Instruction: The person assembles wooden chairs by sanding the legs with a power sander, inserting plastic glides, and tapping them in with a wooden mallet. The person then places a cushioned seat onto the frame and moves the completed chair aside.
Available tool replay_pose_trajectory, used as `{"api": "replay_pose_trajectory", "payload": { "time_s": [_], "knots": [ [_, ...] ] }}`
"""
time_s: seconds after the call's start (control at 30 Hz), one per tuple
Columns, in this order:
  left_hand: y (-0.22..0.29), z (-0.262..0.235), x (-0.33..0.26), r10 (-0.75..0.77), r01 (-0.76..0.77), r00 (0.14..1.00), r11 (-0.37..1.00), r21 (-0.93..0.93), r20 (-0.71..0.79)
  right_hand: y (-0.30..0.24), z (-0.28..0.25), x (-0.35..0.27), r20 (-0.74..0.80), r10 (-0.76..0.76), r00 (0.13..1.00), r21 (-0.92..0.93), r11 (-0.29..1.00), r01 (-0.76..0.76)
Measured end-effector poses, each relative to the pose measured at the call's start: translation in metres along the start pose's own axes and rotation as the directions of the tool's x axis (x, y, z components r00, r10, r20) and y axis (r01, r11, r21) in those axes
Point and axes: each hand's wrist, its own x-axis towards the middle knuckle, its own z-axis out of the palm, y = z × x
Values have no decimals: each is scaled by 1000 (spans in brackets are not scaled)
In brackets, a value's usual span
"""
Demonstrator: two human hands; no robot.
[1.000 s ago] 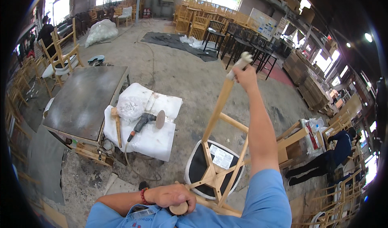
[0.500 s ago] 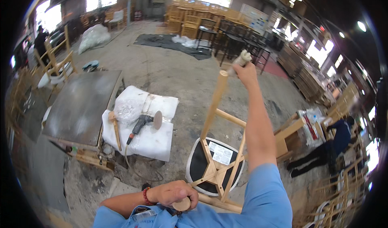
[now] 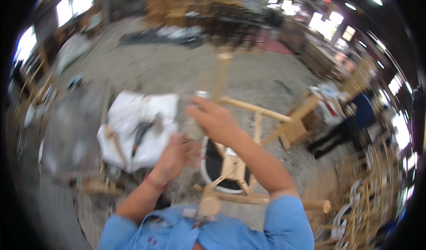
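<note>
My right hand (image 3: pixel 217 120) is closed round a pale, roll-like thing (image 3: pixel 192 128), with a bright end (image 3: pixel 200 94) showing above the fist; blur hides its kind. Just below and to the left, my left hand (image 3: pixel 174 156) has its fingers stretched toward it, smeared by motion and seemingly empty. An upside-down wooden chair (image 3: pixel 233 168) stands right in front of me, its dark seat underside and white rim showing. One chair leg (image 3: pixel 222 74) rises beyond my right hand. Another leg's round end (image 3: pixel 209 206) points up close to my chest.
White foam sheeting (image 3: pixel 153 154) on the left bears a power sander (image 3: pixel 141 137) and a wooden mallet (image 3: pixel 115 143). Beside it is a dark-topped table (image 3: pixel 73 130). At right, a person (image 3: pixel 355 121) is near wooden parts (image 3: pixel 299 112) and piled chair frames (image 3: pixel 368 201).
My right hand has come down and inward from the far leg's top with the pale thing. My left hand has let go of the near leg and moved up and left. The view has shifted.
</note>
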Motion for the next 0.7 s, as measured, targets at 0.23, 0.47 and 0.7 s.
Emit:
{"api": "replay_pose_trajectory", "payload": {
  "time_s": [0.23,0.47,0.7],
  "knots": [
    [-4,-56,-5,-138,102,978,971,215,154,-43,30,-62,85,193,977,6,981,-195],
    [4,-270,-135,173,201,884,697,688,-434,-110,-1,-215,40,979,199,174,189,-966],
    [-33,-407,-236,154,649,450,620,441,-879,-216,105,-293,498,787,364,-132,484,-865]
  ]
}}
